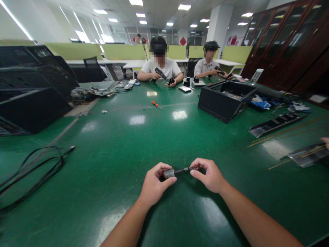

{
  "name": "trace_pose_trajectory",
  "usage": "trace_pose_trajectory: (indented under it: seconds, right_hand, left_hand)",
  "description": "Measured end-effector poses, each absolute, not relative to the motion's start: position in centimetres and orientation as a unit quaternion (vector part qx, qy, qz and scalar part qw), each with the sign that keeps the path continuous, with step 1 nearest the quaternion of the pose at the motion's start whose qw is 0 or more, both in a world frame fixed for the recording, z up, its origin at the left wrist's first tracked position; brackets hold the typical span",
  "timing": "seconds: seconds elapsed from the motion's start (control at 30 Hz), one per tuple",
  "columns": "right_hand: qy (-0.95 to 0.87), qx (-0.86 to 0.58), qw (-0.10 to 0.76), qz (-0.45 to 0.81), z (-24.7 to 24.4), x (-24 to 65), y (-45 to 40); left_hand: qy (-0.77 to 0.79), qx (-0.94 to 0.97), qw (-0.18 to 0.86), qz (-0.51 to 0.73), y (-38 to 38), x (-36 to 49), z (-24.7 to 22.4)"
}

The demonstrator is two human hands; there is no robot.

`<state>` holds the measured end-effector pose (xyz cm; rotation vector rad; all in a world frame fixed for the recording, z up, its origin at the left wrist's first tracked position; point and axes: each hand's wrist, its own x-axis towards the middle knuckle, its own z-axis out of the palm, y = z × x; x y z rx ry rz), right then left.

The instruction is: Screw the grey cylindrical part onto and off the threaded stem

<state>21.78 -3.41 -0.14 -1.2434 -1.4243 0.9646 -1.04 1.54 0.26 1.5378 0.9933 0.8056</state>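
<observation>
Between its thumb and fingers, my left hand [157, 183] grips a grey metal cylinder with a shaft [170, 173]. The dark shaft sticks out to the right and ends in a paler tip. My right hand [207, 175] pinches a small dark coiled piece [194, 168] that looks like a spring. This coil lies just off the shaft's tip, roughly in line with it, with a slight gap between them. Both hands are low over the green table [123, 137]. My fingers partly hide the cylinder and the coil.
An orange-handled screwdriver [155, 104] lies farther back. Black computer cases stand at left [31, 106] and right [226, 99]. A black cable [60, 161] loops at left. Two co-workers with power drills sit opposite. Thin rods [280, 132] and another person's hand [326, 141] are at right.
</observation>
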Motion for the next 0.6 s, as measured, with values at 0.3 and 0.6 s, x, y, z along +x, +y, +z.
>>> trace_pose_trajectory:
  seconds: [0.3,0.6]
  right_hand:
    - [-0.270,-0.415,0.649,0.578,-0.7,21.7,-1.9]
    - [-0.301,-0.393,0.623,0.606,-1.9,21.1,-1.5]
  left_hand:
    - [0.448,0.567,0.499,0.478,2.3,-0.8,-0.5]
    - [0.498,0.554,0.464,0.479,1.0,-4.6,3.0]
